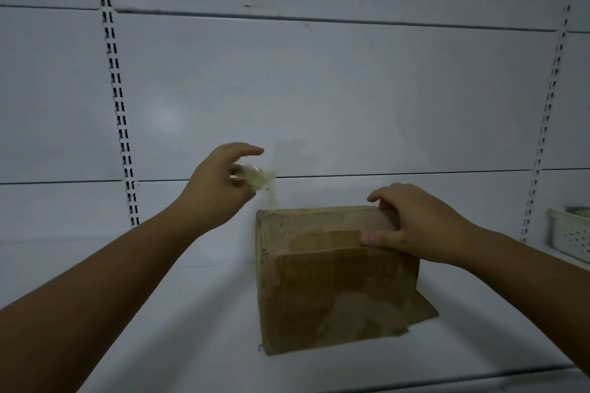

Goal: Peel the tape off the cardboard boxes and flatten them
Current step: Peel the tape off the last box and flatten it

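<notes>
Our right hand [421,226] clamps the brown cardboard box [335,290] steady so our left hand [217,185], pinching pale translucent tape [263,179], can peel it away.

Dim, flat bluish light, probably from above. Faint glare patch on wall [166,118] at 10 o'clock. Motion blur on left hand [220,182] and tape scrap [263,179]. Front of box [335,277] shadowed. Slotted rails [119,112] bow at 9 and 3.
</notes>
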Tool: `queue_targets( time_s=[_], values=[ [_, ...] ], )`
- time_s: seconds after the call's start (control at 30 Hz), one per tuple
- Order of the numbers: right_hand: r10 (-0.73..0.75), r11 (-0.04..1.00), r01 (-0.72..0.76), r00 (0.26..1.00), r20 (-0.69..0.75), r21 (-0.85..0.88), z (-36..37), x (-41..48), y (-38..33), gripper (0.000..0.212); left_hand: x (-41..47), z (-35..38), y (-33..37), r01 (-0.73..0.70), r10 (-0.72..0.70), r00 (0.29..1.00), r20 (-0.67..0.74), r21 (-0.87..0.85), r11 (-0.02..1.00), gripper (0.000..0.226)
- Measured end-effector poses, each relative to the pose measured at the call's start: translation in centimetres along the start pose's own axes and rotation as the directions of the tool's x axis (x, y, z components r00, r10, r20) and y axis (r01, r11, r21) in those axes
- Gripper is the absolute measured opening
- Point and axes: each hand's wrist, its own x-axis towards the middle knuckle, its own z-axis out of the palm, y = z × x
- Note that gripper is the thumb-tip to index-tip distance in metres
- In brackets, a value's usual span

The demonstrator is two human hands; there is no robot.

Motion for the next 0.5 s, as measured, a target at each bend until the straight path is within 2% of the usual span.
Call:
queue_targets(
  time_s=[0.07,0.13,0.2,0.23,0.33,0.43,0.5],
  values=[
    [-0.035,0.999,0.035,0.998,-0.047,-0.014,-0.2,0.4,-0.4,0.074,0.4,0.2,1.6,0.056,-0.055,0.998,0.014,-0.281,0.958,0.047],
    [-0.046,0.97,0.058,0.997,-0.056,0.237,-0.8,0.9,-1.8,0.075,0.9,1.0,3.4,0.119,-0.085,0.992,0.094,-0.458,0.881,0.046],
    [-0.021,0.839,0.071,0.995,-0.099,0.539,-1.6,1.5,-3.3,0.067,1.4,2.6,5.4,0.169,-0.073,0.978,0.196,-0.532,0.83,0.053],
    [-0.009,0.807,0.09,0.99,-0.139,0.584,-2.1,1.8,-3.7,0.057,1.6,3.5,6.5,0.197,-0.062,0.966,0.252,-0.556,0.807,0.057],
    [0.048,0.84,0.091,0.97,-0.24,0.535,-4.6,1.6,-2.7,0.016,2.1,6.0,9.3,0.245,0.0,0.926,0.378,-0.6,0.762,0.064],
    [0.057,0.853,0.037,0.985,-0.164,0.52,-7.2,-0.3,0.5,0.008,2.6,8.2,11.5,0.296,0.065,0.898,0.435,-0.708,0.641,0.052],
    [0.062,0.845,-0.009,0.995,-0.081,0.535,-8.7,-2.3,3.1,0.012,2.7,10.1,13.2,0.35,0.097,0.87,0.483,-0.745,0.568,0.039]
  ],
)
